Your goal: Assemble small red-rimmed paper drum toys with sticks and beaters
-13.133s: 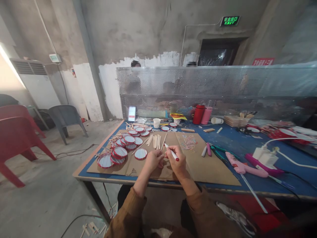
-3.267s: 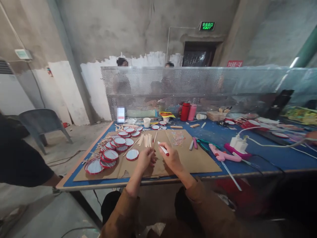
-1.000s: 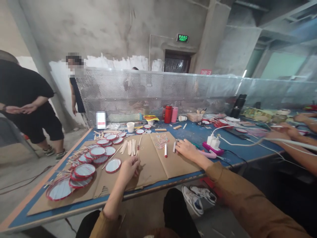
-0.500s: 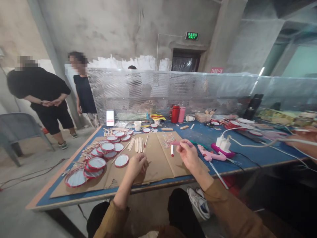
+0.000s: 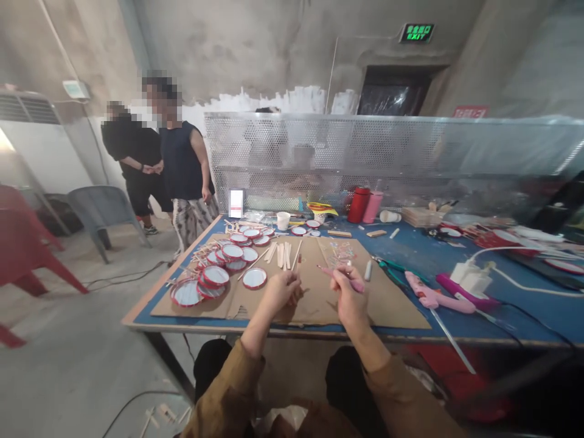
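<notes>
My left hand [image 5: 281,292] is closed round a small wooden stick [image 5: 299,263] that points up over the cardboard sheet [image 5: 314,304]. In my right hand [image 5: 350,301] is a pink pen-like tool [image 5: 356,283], its thin tip pointing left toward the stick. The two hands are apart. Left of my left hand lies a single round red-rimmed disc [image 5: 254,278], and beyond it a pile of similar discs [image 5: 215,275]. Flat wooden sticks [image 5: 283,254] lie behind my left hand. Small coloured loops [image 5: 342,252] are scattered behind my right hand.
A pink glue gun [image 5: 438,298] and a purple power strip [image 5: 465,292] with cables are at the right. A red bottle [image 5: 358,205], a pink bottle [image 5: 373,207] and a paper cup [image 5: 283,221] stand at the back. Two people are beyond the table's left side.
The view has swung right to left, showing more floor and chairs. My right hand has come lower and nearer my left hand, and the pink tool is tilted differently. A person at the left has moved.
</notes>
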Available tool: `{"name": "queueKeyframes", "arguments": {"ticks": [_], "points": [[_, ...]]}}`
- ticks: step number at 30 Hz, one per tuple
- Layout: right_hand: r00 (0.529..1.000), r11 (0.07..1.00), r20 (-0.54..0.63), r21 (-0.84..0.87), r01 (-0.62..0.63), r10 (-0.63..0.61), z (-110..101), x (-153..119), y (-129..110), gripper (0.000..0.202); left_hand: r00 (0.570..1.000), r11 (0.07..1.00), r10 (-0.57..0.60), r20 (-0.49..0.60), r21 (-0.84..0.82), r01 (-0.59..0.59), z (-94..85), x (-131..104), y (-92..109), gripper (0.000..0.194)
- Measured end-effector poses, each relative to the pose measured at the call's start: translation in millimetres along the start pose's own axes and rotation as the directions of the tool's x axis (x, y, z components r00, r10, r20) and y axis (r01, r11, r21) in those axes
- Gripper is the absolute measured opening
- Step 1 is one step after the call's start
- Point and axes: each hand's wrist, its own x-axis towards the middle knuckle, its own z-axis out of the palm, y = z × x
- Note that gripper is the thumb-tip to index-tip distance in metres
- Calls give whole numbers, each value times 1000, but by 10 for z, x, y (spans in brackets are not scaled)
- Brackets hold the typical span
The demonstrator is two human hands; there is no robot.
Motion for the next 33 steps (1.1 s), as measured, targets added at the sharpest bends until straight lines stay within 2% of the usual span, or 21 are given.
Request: {"name": "queueKeyframes", "arguments": {"ticks": [4,6,8,10,12,14,16,18,20,23,27,33], "points": [[998,984,53,-171,44,-35,66,-139,61,16,1000,1000,-14,8,-21,14,6,3,-2,12],[992,958,115,-275,77,-47,18,-139,70,19,1000,1000,-23,0,-16,23,7,12,-20,11],[971,885,223,-433,174,-82,-104,-61,55,19,1000,1000,-13,-15,6,13,7,26,-50,11],[920,713,362,-605,354,-149,-296,99,12,18,1000,1000,13,-19,13,-13,7,39,-84,11],[844,431,498,-729,531,-199,-525,312,-48,21,999,999,33,-16,19,-33,8,45,-109,12],[784,145,604,-771,620,-141,-738,535,-109,24,998,998,53,-16,34,-52,9,45,-118,13],[734,-33,679,-734,679,-15,-895,726,-157,26,998,997,61,-14,46,-60,8,43,-113,14],[726,-163,681,-708,687,99,-987,868,-191,31,998,997,55,-5,49,-55,6,41,-100,13],[737,-259,652,-692,674,176,-1038,967,-213,32,999,998,36,8,53,-36,2,41,-83,14],[718,-306,651,-651,695,246,-1099,1067,-218,22,1000,998,16,19,64,-18,-3,37,-57,16],[659,-278,695,-598,752,287,-1215,1149,-183,19,1000,997,1,9,73,-1,-6,20,-19,16],[614,-228,744,-571,789,263,-1359,1231,-120,23,999,999,-37,14,32,37,-3,-3,31,12]]}}
